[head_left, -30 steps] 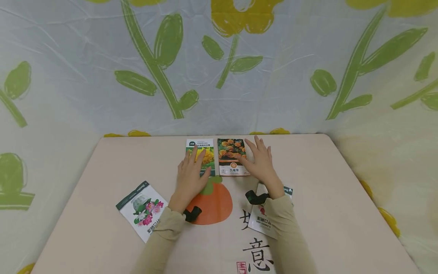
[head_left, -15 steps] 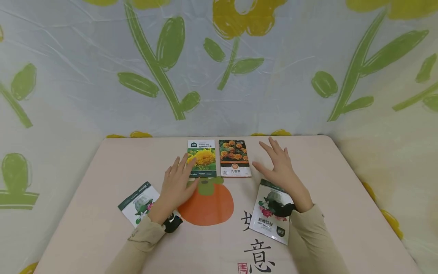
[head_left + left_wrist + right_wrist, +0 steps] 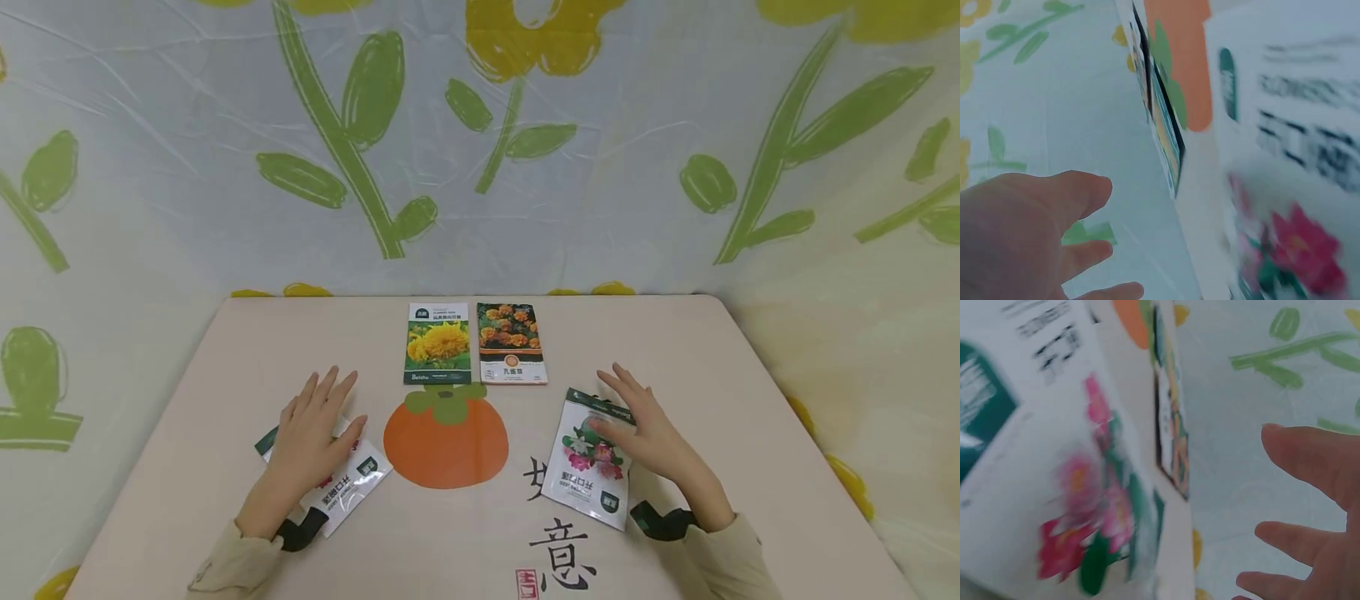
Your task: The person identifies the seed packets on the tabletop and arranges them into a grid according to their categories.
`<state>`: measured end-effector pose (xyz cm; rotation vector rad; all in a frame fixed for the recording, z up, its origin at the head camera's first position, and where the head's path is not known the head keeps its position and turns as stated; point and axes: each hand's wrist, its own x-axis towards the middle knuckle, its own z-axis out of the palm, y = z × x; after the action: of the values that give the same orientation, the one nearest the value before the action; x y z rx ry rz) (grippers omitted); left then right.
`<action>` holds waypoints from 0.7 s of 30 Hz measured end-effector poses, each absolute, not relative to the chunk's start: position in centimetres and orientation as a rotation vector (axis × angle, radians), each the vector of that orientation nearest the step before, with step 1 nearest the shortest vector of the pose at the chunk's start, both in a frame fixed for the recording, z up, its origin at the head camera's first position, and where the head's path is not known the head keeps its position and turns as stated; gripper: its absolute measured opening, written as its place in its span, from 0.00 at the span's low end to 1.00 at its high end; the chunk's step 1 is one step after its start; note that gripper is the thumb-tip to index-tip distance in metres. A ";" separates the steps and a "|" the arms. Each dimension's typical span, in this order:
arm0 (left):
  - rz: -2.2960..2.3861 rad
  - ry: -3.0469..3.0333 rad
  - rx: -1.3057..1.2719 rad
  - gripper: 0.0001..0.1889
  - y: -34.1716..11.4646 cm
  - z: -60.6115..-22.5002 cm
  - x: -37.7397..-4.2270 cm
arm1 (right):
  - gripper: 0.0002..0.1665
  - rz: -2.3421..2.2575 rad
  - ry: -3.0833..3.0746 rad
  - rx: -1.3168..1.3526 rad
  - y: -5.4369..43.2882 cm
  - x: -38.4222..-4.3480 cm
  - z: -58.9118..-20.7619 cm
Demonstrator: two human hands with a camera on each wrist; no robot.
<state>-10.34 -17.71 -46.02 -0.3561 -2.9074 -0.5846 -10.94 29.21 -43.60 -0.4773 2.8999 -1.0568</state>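
In the head view my left hand (image 3: pixel 306 442), fingers spread, is over a white seed packet (image 3: pixel 351 487) with pink flowers and covers its middle. On the other side my right hand (image 3: pixel 652 433) is spread at the upper right edge of a similar white seed packet (image 3: pixel 581 479), thumb overlapping its picture. Neither hand grips anything. Both wrist views show loose fingers in the air, with the pink-flowered left packet (image 3: pixel 1297 187) and right packet (image 3: pixel 1072 456) beside them. Farther back, a yellow-flower seed packet (image 3: pixel 438 343) lies left of an orange-marigold seed packet (image 3: pixel 512 343).
The pale pink tabletop (image 3: pixel 465 550) bears a printed orange persimmon (image 3: pixel 446 446) and black brush characters (image 3: pixel 562 554). A hanging cloth (image 3: pixel 600 208) with green stems and yellow flowers rises behind the table. A black strap (image 3: pixel 663 521) goes round the right wrist.
Both hands have drawn back from the two far packets, the left hand toward the left packet, the right hand toward the right packet. The far packets stay side by side.
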 end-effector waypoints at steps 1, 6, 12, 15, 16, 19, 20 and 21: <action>-0.594 -2.911 -0.343 0.35 -18.2 -46.1 -10.0 | 0.43 -1.056 2.889 -0.459 29.5 -10.8 -44.0; -0.614 -2.949 -0.311 0.36 -20.1 -46.4 -8.6 | 0.45 -1.042 2.846 -0.407 30.5 -10.2 -45.8; -0.593 -2.993 -0.263 0.39 -21.6 -46.9 -7.6 | 0.49 -0.977 2.835 -0.451 31.0 -9.7 -46.8; -0.575 -3.026 -0.258 0.44 -22.0 -47.1 -7.1 | 0.49 -0.976 2.820 -0.457 31.1 -9.5 -46.9; -0.566 -3.040 -0.260 0.46 -22.1 -47.2 -6.9 | 0.49 -0.988 2.813 -0.460 31.1 -9.5 -47.0; -0.544 -3.084 -0.269 0.50 -22.3 -47.6 -6.6 | 0.48 -1.010 2.781 -0.443 31.2 -9.4 -47.1; -0.541 -3.099 -0.269 0.51 -22.4 -47.8 -6.5 | 0.48 -1.014 2.772 -0.437 31.2 -9.3 -47.2; -0.540 -3.111 -0.269 0.52 -22.4 -48.0 -6.5 | 0.48 -1.019 2.764 -0.430 31.3 -9.3 -47.3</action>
<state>-6.47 -22.39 -48.03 -0.2694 -3.1113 -0.5399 -9.31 31.30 -47.31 -0.4302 2.7641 -1.0185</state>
